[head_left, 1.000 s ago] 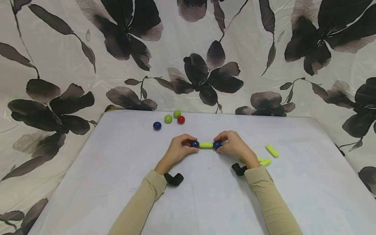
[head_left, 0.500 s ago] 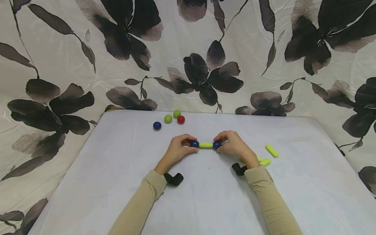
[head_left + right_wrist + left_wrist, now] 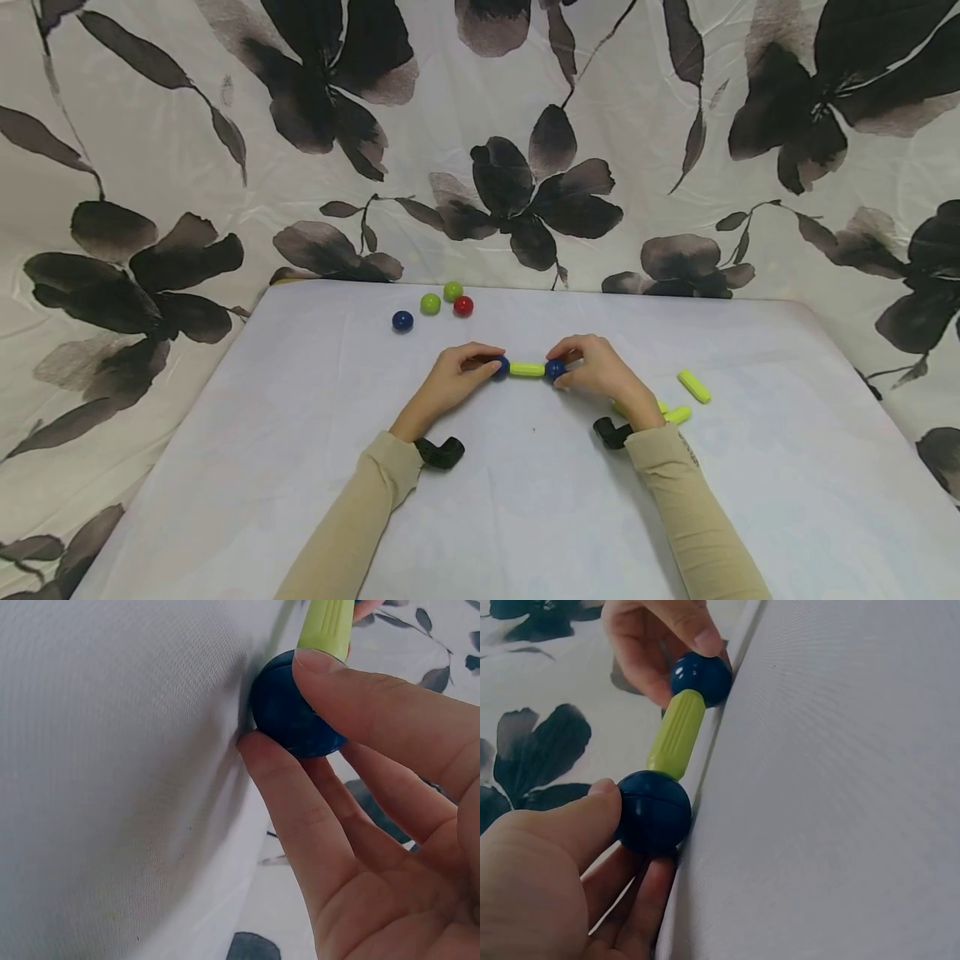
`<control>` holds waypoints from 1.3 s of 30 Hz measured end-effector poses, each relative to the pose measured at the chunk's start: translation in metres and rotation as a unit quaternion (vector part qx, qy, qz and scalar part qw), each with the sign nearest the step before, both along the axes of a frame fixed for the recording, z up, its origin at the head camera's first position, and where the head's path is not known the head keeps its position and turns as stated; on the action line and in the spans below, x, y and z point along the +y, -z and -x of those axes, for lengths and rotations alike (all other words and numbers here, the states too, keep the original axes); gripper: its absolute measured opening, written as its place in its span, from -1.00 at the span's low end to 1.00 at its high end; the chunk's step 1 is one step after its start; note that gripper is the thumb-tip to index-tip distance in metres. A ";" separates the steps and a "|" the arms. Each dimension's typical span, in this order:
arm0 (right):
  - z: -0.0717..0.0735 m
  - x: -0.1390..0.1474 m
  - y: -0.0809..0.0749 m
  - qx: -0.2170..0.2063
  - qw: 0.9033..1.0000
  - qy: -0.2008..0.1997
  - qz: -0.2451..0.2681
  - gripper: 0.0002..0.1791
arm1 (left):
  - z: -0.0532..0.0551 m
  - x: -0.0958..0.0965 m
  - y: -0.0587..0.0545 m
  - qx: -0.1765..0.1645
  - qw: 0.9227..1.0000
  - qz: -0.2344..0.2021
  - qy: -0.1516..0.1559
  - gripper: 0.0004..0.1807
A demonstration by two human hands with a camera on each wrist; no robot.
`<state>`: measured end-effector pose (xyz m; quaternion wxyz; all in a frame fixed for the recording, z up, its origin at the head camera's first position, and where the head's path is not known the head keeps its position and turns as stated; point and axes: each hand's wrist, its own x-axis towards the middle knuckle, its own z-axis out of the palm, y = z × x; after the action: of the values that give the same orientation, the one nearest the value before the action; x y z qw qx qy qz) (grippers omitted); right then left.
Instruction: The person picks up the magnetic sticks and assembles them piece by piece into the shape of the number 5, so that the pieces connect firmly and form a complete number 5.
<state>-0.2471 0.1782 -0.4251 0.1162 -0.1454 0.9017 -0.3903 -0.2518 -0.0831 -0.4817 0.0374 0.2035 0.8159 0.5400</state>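
Observation:
A yellow-green ribbed rod point(image 3: 527, 370) joins two blue balls, one on each end, in the middle of the white table. My left hand point(image 3: 459, 375) holds the left blue ball point(image 3: 655, 813), thumb against its side and fingertips underneath. At the other end my right hand point(image 3: 596, 367) pinches the right blue ball point(image 3: 296, 709) between thumb and fingers, the thumb tip close by the rod's end. Seen from the head, the left thumb covers part of its ball.
Toward the table's far edge lie a loose blue ball point(image 3: 402, 321), two green balls point(image 3: 431, 304) and a red ball point(image 3: 463, 307). Several yellow-green rods point(image 3: 694, 387) lie at the right, some partly hidden by the right wrist. A floral cloth point(image 3: 480, 100) hangs behind the table point(image 3: 525, 517).
The left thumb has moved up over the front of its blue ball, and the left wrist has shifted slightly. The right hand and the joined piece stay nearly in place.

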 end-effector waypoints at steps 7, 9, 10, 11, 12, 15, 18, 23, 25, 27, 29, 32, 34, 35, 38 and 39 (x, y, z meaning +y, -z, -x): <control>0.002 0.000 0.001 0.004 1.000 0.008 0.000 -0.59 | 0.005 0.002 -0.002 -0.008 1.000 0.003 -0.001 -0.71; 0.002 -0.001 0.003 0.005 1.000 0.012 0.000 -0.59 | 0.007 0.001 -0.002 -0.010 1.000 0.006 0.001 -0.71; 0.002 -0.001 0.004 0.006 1.000 0.013 0.001 -0.59 | 0.008 0.000 -0.002 -0.010 1.000 0.006 0.002 -0.70; 0.003 -0.002 0.004 0.007 1.000 0.014 0.002 -0.59 | 0.009 0.000 -0.002 -0.012 1.000 0.006 0.003 -0.70; 0.003 -0.002 0.005 0.009 1.000 0.014 0.004 -0.59 | 0.010 0.000 -0.002 -0.014 1.000 0.006 0.002 -0.70; 0.004 -0.003 0.007 0.013 1.000 0.012 0.006 -0.59 | 0.014 -0.002 0.003 -0.013 1.000 0.004 0.002 -0.70; 0.004 -0.004 0.007 0.014 1.000 0.011 0.005 -0.58 | 0.015 -0.002 0.005 -0.011 1.000 -0.002 0.002 -0.70; 0.004 -0.003 0.005 0.013 1.000 0.011 0.000 -0.57 | 0.013 -0.001 0.006 -0.022 1.000 -0.008 -0.003 -0.67; 0.003 -0.002 0.004 0.012 1.000 0.010 0.000 -0.56 | 0.013 0.001 0.006 -0.029 1.000 -0.009 -0.006 -0.66; 0.003 -0.001 0.002 0.011 1.000 0.007 0.001 -0.55 | 0.013 0.001 0.005 -0.034 0.999 -0.007 -0.009 -0.66; 0.003 0.000 0.001 0.007 1.000 0.005 0.000 -0.54 | 0.014 0.002 0.005 -0.036 0.999 -0.004 -0.012 -0.67; 0.003 0.004 -0.003 0.006 1.000 0.002 -0.004 -0.54 | 0.015 0.002 0.006 -0.039 0.999 -0.003 -0.014 -0.68; 0.003 0.010 -0.007 0.016 1.000 -0.002 -0.008 -0.57 | 0.016 0.002 0.006 -0.038 0.999 -0.006 -0.012 -0.68; 0.003 0.013 -0.008 0.026 1.000 -0.003 -0.009 -0.59 | 0.016 0.002 0.006 -0.038 0.999 -0.006 -0.011 -0.68; 0.002 0.027 -0.015 0.055 0.998 0.003 -0.010 -0.62 | 0.017 0.002 0.005 -0.035 0.999 -0.006 -0.009 -0.68; 0.001 0.032 -0.018 0.064 0.998 0.006 -0.011 -0.63 | 0.017 0.002 0.005 -0.034 0.999 -0.006 -0.009 -0.68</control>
<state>-0.2483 0.2103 -0.4073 0.0575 -0.1628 0.9124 -0.3710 -0.2687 -0.0812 -0.4866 0.0588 0.1783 0.8128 0.5515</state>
